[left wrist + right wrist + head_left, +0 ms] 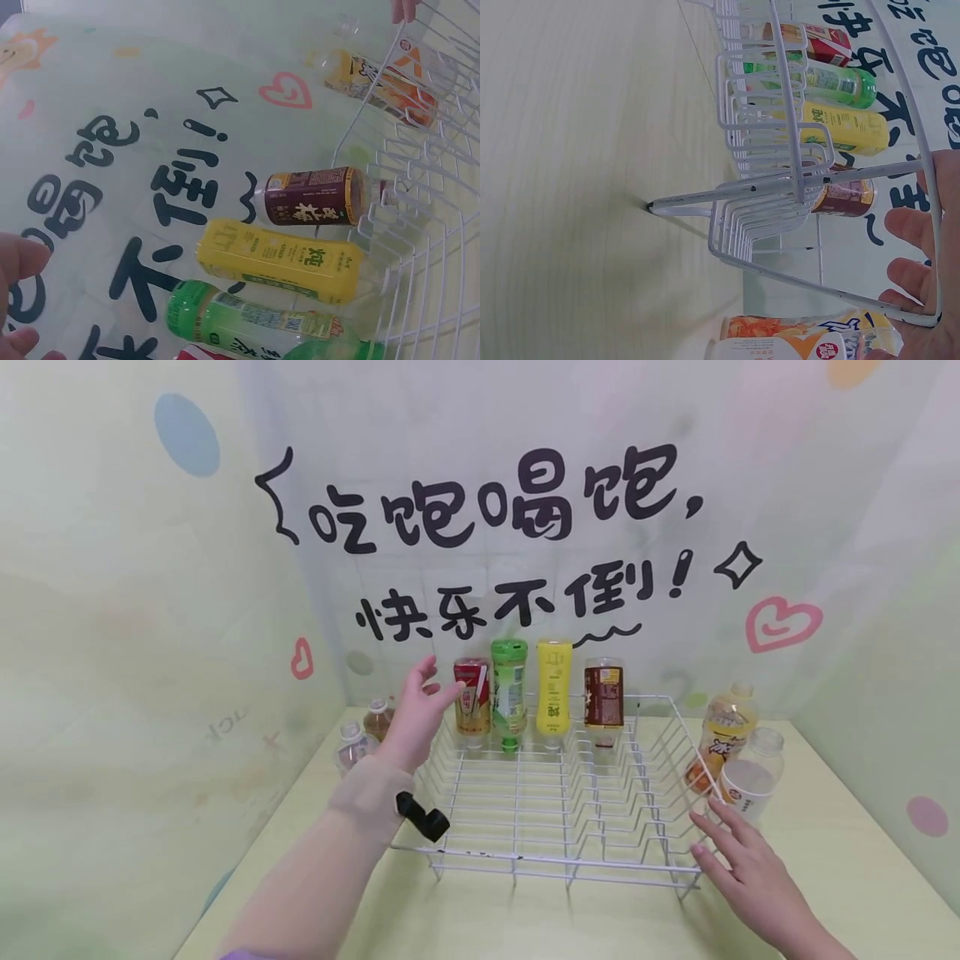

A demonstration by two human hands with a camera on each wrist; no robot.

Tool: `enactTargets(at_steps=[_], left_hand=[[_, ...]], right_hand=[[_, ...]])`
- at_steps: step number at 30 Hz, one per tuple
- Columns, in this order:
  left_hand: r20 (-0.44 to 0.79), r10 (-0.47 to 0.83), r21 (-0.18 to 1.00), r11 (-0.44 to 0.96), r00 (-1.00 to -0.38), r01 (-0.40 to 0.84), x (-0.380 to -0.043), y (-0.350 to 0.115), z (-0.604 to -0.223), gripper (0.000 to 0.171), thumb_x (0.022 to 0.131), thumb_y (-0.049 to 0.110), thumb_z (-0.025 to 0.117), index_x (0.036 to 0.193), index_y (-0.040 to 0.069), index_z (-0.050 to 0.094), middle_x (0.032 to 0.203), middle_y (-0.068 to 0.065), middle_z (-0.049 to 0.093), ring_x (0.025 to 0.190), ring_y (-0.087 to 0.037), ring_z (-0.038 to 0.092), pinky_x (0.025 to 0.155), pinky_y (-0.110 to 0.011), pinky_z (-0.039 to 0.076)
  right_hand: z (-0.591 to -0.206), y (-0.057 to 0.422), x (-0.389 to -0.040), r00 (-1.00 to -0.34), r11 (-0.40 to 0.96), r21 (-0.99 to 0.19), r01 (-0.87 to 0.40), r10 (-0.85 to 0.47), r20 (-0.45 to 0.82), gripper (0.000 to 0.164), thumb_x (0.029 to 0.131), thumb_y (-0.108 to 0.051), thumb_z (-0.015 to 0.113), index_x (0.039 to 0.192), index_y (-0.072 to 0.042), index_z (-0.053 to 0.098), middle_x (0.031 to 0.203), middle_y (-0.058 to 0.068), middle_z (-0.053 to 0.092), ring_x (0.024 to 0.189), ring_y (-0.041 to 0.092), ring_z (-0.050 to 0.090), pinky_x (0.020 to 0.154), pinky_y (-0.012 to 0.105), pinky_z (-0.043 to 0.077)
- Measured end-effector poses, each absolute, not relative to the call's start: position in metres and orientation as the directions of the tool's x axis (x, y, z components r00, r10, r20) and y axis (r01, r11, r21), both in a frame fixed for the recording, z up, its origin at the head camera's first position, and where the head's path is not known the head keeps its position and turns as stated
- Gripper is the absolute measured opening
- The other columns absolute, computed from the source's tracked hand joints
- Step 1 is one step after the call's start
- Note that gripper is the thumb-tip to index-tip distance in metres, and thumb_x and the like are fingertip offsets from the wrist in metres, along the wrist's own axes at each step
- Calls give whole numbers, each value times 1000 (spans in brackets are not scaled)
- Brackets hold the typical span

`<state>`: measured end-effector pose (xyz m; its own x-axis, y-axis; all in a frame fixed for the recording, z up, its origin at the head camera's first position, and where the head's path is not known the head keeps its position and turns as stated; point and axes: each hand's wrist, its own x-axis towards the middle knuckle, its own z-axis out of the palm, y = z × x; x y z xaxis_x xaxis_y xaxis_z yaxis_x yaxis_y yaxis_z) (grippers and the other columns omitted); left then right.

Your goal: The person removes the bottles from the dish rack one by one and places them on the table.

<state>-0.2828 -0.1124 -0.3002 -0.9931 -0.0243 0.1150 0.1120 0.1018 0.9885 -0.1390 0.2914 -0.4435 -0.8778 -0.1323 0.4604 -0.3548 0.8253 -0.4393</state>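
My left hand (416, 714) is raised over the back left of a white wire dish rack (517, 858), its fingers loosely spread with nothing between them. Nearest to it is a red-and-gold bottle (472, 697) standing upside down in the rack. Beside that, also inverted, are a green bottle (510, 689), a yellow bottle (553, 689) and a brown-labelled bottle (603, 697). My right hand (757, 872) rests against the rack's front right corner with relaxed fingers; the right wrist view shows the fingertips (909, 276) by the wire rail.
Right of the rack stand an orange-labelled bottle (723, 731) and a clear bottle with a white label (752, 777). At the left, partly behind my arm, are a clear bottle (354, 745) and a brownish bottle (378, 718). A printed curtain (480, 410) surrounds the pale table (832, 843).
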Motion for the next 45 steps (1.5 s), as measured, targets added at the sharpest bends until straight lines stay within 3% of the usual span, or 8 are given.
enactTargets(at_steps=[9, 17, 23, 31, 45], left_hand=[[26, -72, 998, 61, -997, 21, -316, -95, -331, 76, 90, 21, 65, 151, 9, 22, 154, -15, 23, 139, -32, 26, 113, -50, 23], [-4, -140, 998, 69, -990, -14, -336, -79, -352, 72, 91, 19, 65, 149, 4, 25, 149, -16, 31, 134, -31, 34, 110, -47, 31], [-6, -227, 990, 136, -974, -38, -355, -72, -370, 64, 88, 20, 69, 142, 7, 38, 137, -13, 46, 126, -31, 43, 107, -48, 34], [-36, -324, 980, 176, -945, -97, -367, -69, -385, 59, 84, 20, 73, 134, 8, 44, 131, -12, 49, 121, -30, 47, 104, -46, 39], [-57, -362, 964, 224, -930, -146, -372, -70, -412, 83, 81, 25, 75, 148, 6, 30, 139, -19, 41, 129, -35, 38, 108, -50, 32]], right_hand=[[-441, 293, -139, -886, 835, -435, -337, -125, 447, 39, 93, -25, 63, 126, -4, 60, 143, 22, 39, 122, 50, 39, 84, 69, 36], [-443, 293, -138, -894, 838, -436, -328, -126, 430, 40, 94, -25, 62, 128, -5, 58, 144, 22, 38, 123, 50, 38, 84, 70, 36], [-443, 292, -138, -890, 840, -431, -330, -124, 440, 39, 94, -25, 62, 128, -5, 59, 144, 21, 39, 123, 49, 38, 84, 69, 36], [-444, 291, -138, -881, 835, -430, -343, -127, 456, 39, 93, -24, 63, 127, -5, 59, 143, 20, 40, 123, 49, 39, 84, 68, 36], [-444, 289, -137, -876, 841, -420, -342, -123, 466, 39, 92, -24, 64, 127, -6, 60, 142, 20, 41, 122, 48, 40, 83, 68, 37]])
